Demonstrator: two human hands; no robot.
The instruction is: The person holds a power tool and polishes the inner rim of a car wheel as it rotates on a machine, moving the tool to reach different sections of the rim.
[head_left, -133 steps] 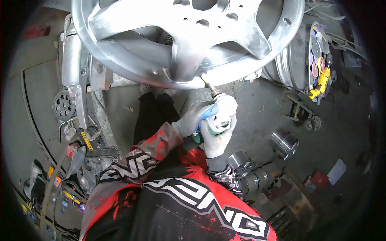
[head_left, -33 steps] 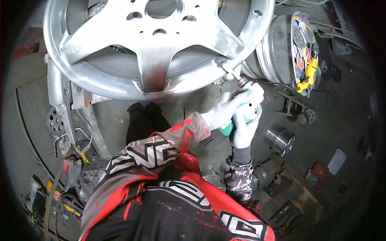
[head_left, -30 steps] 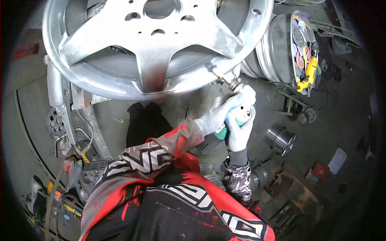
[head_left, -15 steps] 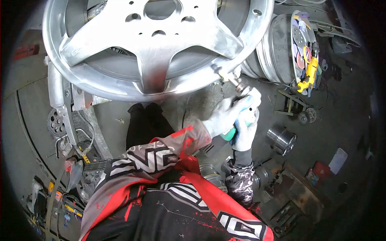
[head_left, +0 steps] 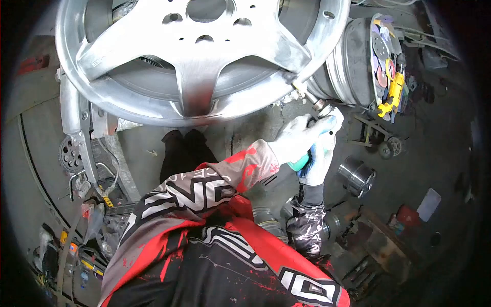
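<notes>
A large silver five-spoke wheel (head_left: 193,77) fills the top of the view. My left hand (head_left: 297,137), in a pale glove, is wrapped round the front of a handheld power tool with a green body (head_left: 300,162) and a metal shaft (head_left: 318,104). My right hand (head_left: 318,162), in a white and blue glove, grips the same tool from below and to the right. The tool's tip lies at the lower right of the wheel rim, near a spoke end; blur hides whether it touches.
Right of the wheel, another rim (head_left: 353,61) carries discs and a yellow tool (head_left: 394,94). A shiny cylinder (head_left: 357,177) and a small wheeled frame (head_left: 376,137) are on the floor. A metal stand (head_left: 71,107) is at left, with cables and tools below it.
Both hands and the tool have shifted to the right. The tool's tip has moved up and right along the rim. The wheel appears slightly shifted in view.
</notes>
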